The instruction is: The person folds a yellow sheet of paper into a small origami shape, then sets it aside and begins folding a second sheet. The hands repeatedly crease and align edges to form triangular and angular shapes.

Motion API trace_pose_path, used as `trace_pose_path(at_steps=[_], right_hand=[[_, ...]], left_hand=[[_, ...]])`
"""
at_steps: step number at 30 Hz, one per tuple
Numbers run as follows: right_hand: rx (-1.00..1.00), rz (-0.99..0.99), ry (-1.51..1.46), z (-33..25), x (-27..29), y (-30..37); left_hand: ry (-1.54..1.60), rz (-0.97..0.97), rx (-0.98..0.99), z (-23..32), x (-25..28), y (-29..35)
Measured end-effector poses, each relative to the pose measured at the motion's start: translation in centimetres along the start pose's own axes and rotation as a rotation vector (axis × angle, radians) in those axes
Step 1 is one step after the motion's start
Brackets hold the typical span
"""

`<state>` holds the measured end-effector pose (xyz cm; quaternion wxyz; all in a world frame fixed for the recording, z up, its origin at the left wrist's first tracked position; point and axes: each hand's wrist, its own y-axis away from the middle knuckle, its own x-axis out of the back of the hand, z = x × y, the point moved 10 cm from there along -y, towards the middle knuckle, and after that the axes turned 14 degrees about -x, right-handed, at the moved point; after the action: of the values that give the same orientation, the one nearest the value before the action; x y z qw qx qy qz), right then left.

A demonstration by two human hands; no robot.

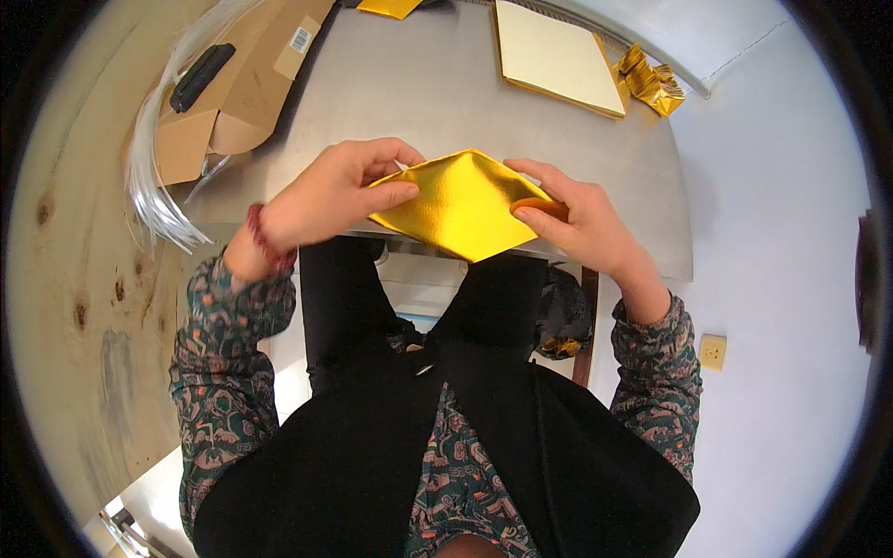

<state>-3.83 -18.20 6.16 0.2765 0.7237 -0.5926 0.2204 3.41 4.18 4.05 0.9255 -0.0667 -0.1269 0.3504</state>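
A sheet of shiny gold foil paper point(456, 200) is held up between my two hands, just over the near edge of the metal table. It looks partly folded, with a peak at the top and a pointed corner hanging down. My left hand point(358, 181) pinches its left end between thumb and fingers. At the other end my right hand point(572, 214) grips it, thumb in front and fingers behind; the paper curls beside that thumb. Some fingertips of both hands are hidden behind the foil.
Far right on the grey table point(409, 84) lies a cream paper stack point(558, 60), beside crumpled pleated gold foil point(651, 84). At left stands a cardboard box point(246, 93) with a black object point(202, 77) and white plastic strips point(158, 177). A black bag point(563, 302) hangs below the table.
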Motion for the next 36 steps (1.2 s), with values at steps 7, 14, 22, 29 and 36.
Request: trace_pose_path(at_steps=[7,14,22,29,36], right_hand=[[0.015,0.037,0.339,1.0,-1.1,-3.0],[0.319,0.311,0.530,-0.7,-0.6,-2.5],[0.273,0.192,0.402,-0.7,-2.3,-1.8],[0.349,0.233,0.384,-1.5,-2.2,1.4],[0.178,0.306,0.098,0.8,-1.2,0.1]], left_hand=[[-0.808,-0.092,-0.018,-1.6,-0.1,-2.2],[-0.854,-0.242,-0.499,1.0,-3.5,-0.4],[-0.911,-0.285,-0.536,1.5,-4.8,0.5],[-0.844,-0.253,-0.414,3.1,-4.8,-1.4],[-0.681,-0.373,-0.130,1.6,-3.0,-6.2]])
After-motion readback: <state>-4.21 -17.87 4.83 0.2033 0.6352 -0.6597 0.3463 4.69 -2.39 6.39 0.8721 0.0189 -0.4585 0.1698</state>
